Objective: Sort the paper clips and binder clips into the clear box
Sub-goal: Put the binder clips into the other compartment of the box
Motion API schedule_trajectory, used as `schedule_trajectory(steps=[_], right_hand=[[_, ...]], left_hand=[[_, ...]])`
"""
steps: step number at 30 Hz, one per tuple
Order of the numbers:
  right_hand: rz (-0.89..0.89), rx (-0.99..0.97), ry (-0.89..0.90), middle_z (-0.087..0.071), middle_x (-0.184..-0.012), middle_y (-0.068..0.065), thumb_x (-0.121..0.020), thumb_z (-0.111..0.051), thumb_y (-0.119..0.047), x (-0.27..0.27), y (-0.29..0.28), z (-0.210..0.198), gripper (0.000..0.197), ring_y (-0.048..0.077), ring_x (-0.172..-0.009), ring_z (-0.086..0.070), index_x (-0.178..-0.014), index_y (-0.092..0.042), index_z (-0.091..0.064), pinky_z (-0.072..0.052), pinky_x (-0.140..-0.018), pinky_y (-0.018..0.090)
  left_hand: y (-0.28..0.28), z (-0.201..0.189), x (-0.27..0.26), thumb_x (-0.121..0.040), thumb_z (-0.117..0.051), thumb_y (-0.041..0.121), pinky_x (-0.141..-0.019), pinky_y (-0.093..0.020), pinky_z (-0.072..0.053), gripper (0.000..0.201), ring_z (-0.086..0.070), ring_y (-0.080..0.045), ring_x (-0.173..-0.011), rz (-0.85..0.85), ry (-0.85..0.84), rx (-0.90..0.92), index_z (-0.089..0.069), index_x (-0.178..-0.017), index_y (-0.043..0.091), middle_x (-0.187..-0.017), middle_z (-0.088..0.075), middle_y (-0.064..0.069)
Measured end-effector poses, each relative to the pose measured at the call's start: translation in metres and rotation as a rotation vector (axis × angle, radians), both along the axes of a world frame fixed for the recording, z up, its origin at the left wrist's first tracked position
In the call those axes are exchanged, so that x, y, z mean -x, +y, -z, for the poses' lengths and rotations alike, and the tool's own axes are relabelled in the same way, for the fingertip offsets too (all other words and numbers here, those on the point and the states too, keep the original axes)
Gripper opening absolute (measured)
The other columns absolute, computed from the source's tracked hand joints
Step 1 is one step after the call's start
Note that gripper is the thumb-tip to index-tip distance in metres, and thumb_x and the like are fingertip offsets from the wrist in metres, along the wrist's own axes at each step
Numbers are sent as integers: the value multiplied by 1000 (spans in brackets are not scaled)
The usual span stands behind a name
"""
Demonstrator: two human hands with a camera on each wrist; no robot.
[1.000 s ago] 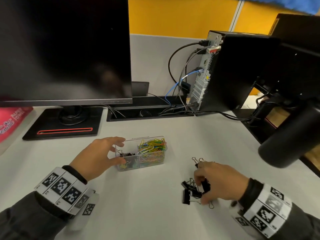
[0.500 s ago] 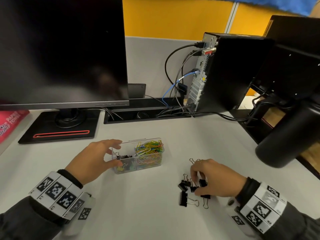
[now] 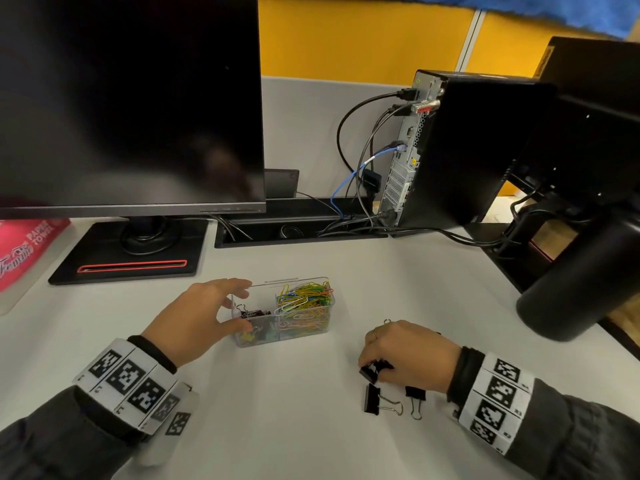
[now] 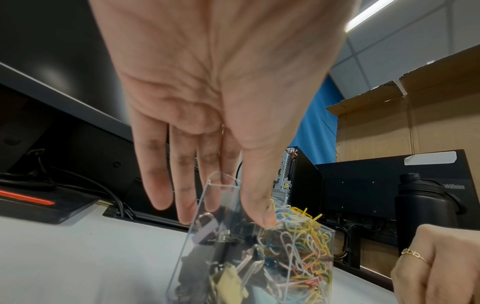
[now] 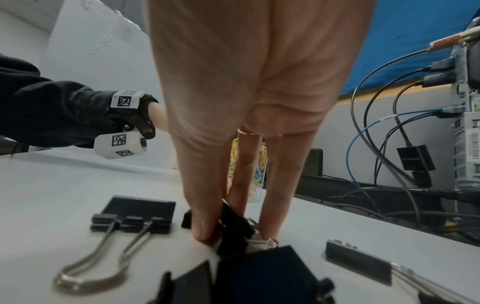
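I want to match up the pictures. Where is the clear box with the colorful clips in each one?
Head view: the clear box sits center on the desk, left hand gripping its left end.
Left wrist view: bottom center, under the fingers.
Right wrist view: only a sliver between the right hand's fingers.
Shared landmark: the computer tower.

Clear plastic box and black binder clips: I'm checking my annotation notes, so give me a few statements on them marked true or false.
1. The clear plastic box holds colourful paper clips in its right compartment. True.
2. The left hand lies flat on the white desk, away from the box. False: it grips the box's left end.
3. The right hand pinches black binder clips. True.
4. No binder clips remain on the desk. False: a loose binder clip lies near the right hand.
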State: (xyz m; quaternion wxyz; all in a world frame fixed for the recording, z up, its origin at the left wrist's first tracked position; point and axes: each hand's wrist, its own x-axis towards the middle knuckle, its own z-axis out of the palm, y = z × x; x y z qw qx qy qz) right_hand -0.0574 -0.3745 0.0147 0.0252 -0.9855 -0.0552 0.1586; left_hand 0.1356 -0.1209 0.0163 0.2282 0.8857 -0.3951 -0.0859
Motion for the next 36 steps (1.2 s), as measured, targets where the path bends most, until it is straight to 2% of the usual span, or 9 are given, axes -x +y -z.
schedule_trajectory(steps=[5,9,14,17,20,24,28,32,36], right_hand=[[-21,0,-20,-59,-114,-2,-91,-49,-19,-1,1,0,32,21,-98,-56,-121,-25,-59,-46,-79,30],[9,-134,-70,-62,-106,-3,-87,-55,-20,-3,-2,-4,30,8,-80,-50,-116,-22,-63,-46,-74,20],[143,-551,-173,-68,-90,-8,-76,-73,-18,-15,-4,-30,23,10,-78,-65,-99,-19,-71,-57,-68,24],[179,-831,-214,-71,-86,-1,-74,-77,-9,-33,7,-51,24,15,-78,-66,-97,-16,-71,-56,-67,25],[115,-944,-198,-69,-83,-1,-74,-75,-1,-61,26,-67,25,16,-75,-62,-98,-9,-69,-54,-69,23],[68,-898,-157,-70,-87,-1,-76,-76,-7,-100,54,-75,23,9,-70,-62,-97,-10,-70,-52,-68,18],[64,-739,-110,-73,-92,2,-76,-75,-10,-124,69,-68,23,9,-71,-68,-99,-12,-71,-58,-74,26],[60,-554,-203,-73,-93,-1,-79,-72,-13,-128,74,-63,23,7,-70,-65,-103,-15,-70,-53,-69,16],[72,-534,-292,-70,-96,-1,-80,-72,-13,-124,70,-62,23,10,-76,-69,-103,-17,-69,-57,-73,24]], left_hand=[[0,-1,2,-80,-73,31,-76,-15,-44,59,-57,-3,-96,0,-2,3,-46,-133,32,-116,-58,19],[0,-3,3,-80,-73,31,-82,-21,-48,60,-57,-6,-98,-3,-1,8,-46,-134,31,-119,-59,15],[-1,-4,4,-81,-72,32,-83,-21,-48,60,-56,-6,-99,-6,1,2,-45,-134,30,-120,-59,15],[-2,-5,5,-81,-72,32,-83,-21,-47,60,-55,-5,-99,-7,1,-8,-44,-135,31,-121,-58,15],[-2,-6,6,-81,-72,31,-83,-21,-48,60,-56,-5,-99,-7,5,-3,-45,-135,30,-121,-59,14],[-1,-9,7,-81,-72,31,-84,-24,-49,58,-56,-5,-100,-13,19,5,-47,-133,30,-120,-59,14],[0,-9,6,-80,-72,33,-82,-26,-51,49,-57,-4,-98,2,15,9,-53,-124,32,-118,-59,15],[-1,-10,7,-81,-72,33,-84,-27,-51,58,-56,-4,-100,-6,29,4,-47,-133,30,-119,-58,15],[-2,-9,6,-82,-71,33,-85,-24,-50,61,-55,-4,-100,-5,23,-4,-44,-136,29,-121,-58,15]])
